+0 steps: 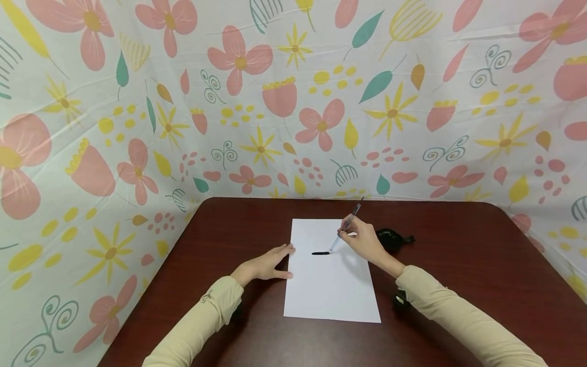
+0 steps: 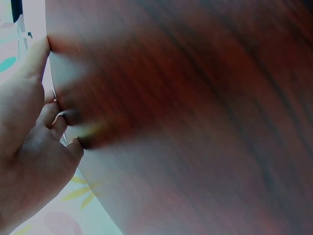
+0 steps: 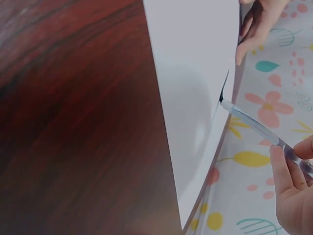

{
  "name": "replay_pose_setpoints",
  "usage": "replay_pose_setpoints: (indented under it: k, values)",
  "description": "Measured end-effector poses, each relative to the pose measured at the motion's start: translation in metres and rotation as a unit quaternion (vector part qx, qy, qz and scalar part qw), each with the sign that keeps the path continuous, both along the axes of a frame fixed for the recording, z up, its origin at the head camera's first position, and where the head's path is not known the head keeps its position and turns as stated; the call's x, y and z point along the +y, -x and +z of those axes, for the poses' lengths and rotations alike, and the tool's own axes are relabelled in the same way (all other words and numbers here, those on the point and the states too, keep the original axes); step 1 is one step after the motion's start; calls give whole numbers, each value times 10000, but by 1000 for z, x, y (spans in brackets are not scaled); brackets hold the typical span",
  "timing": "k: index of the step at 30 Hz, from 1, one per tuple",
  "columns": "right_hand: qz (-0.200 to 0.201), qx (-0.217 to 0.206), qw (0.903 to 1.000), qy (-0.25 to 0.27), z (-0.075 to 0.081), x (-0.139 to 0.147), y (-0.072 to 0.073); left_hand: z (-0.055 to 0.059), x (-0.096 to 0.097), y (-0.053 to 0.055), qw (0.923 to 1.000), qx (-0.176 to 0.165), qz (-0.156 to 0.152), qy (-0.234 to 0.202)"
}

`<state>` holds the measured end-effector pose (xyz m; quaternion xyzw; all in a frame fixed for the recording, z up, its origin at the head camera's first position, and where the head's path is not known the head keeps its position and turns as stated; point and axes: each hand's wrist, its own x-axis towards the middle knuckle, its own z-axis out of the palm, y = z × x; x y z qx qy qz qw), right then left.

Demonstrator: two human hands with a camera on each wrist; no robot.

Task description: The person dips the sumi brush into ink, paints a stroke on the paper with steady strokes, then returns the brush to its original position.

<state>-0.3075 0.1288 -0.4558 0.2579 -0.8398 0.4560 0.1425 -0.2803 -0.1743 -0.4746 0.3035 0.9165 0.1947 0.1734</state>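
while the left hand lay flat, fingers straight, pinning the white paper sheet mid-table at its left edge, the right hand pinched a clear brush pen — tip ending a short black stroke; the stroke seemingly wanted steady extension next.

A makeshift recording booth rather than a lived-in room: a floral cloth printed with pink flowers and yellow and teal leaves hangs creased behind and down both sides of a dark wood-grain surface, closing it in on three edges.
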Motion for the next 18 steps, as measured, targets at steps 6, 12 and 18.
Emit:
replay_pose_setpoints:
  k: [6, 12, 18]
  values:
    - [-51, -32, 10000, -62, 4, 10, -1, -1, 0, 0, 10000, 47, -47, 8]
    - [-166, 26, 9997, -202, 4, 20, -2, -1, 0, 0, 9999, 80, -63, 9]
    - [-211, -106, 9995, -208, 5, 27, -3, 0, 1, -1, 9999, 92, -78, 11]
